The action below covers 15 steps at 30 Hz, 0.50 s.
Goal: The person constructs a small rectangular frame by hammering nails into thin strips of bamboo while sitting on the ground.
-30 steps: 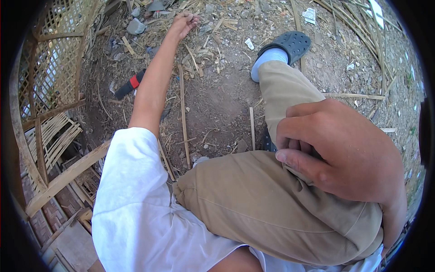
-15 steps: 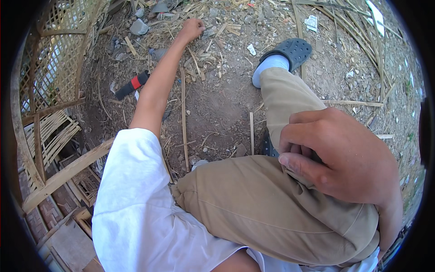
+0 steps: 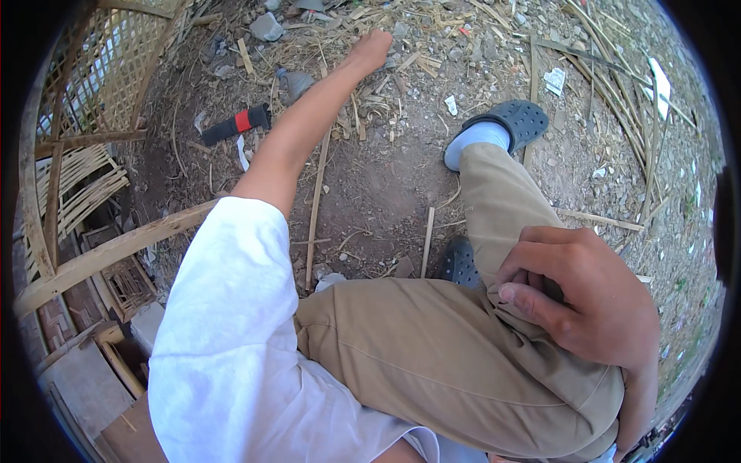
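My left arm in a white sleeve reaches far forward over the littered ground. At its end my left hand (image 3: 372,51) is closed in a fist, low among thin wood scraps and straw; whatever it may hold is hidden. My right hand (image 3: 587,297) rests on my khaki trouser leg (image 3: 417,332), its fingers curled in toward the thumb, and nothing shows between them. A black tool-like bar with a red band (image 3: 236,125) lies on the soil left of my left forearm. A long thin wooden strip (image 3: 317,208) lies right of that forearm.
My foot in a dark clog (image 3: 521,123) stands ahead on the right; another clog (image 3: 461,262) shows behind my leg. Lattice panels (image 3: 108,69) and a wooden beam (image 3: 116,255) border the left. Long bamboo strips (image 3: 610,108) lie at the far right. A grey stone (image 3: 266,28) sits far left.
The view has shifted, so the ground sits lower and further right. My left fist has moved slightly farther away and to the right. My right hand stays on the leg.
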Each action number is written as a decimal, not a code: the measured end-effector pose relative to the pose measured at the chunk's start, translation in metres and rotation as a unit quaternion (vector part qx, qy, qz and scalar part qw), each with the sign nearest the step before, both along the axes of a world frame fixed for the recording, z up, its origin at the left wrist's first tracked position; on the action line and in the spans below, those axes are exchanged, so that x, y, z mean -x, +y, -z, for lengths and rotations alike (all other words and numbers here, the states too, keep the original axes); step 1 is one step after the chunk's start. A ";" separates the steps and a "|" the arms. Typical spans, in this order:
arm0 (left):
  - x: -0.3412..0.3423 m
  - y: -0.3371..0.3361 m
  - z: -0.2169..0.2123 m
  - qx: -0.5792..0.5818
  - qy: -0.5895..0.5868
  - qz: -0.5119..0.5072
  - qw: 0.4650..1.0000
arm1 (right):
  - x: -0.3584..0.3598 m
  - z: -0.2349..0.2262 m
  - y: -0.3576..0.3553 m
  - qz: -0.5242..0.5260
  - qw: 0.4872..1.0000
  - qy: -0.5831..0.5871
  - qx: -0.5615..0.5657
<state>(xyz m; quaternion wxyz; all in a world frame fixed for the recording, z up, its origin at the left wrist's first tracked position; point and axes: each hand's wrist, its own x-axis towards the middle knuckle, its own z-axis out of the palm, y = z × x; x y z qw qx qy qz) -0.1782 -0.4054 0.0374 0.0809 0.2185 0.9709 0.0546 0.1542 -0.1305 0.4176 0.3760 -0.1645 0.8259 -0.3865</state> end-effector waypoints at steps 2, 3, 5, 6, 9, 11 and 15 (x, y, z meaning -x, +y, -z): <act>0.003 -0.001 0.003 0.000 -0.003 -0.001 1.000 | 0.001 0.000 -0.001 0.005 1.000 -0.012 -0.002; 0.004 0.004 0.006 0.005 -0.025 0.009 1.000 | 0.001 0.001 0.000 0.007 1.000 -0.015 -0.007; 0.011 0.005 0.014 0.009 -0.046 0.018 0.999 | 0.000 0.003 0.000 0.003 1.000 0.002 -0.005; 0.022 -0.008 0.017 0.013 -0.052 0.027 0.998 | 0.001 0.001 -0.001 -0.001 1.000 0.006 -0.002; 0.031 -0.015 0.032 -0.018 -0.059 0.060 0.996 | 0.001 0.000 0.000 0.001 1.000 0.000 -0.009; 0.037 -0.025 0.040 -0.044 -0.057 0.075 0.995 | 0.002 -0.002 -0.001 0.011 0.999 -0.028 -0.012; 0.041 -0.043 0.040 -0.133 -0.072 0.036 0.988 | 0.002 -0.002 -0.003 0.008 1.000 -0.028 -0.010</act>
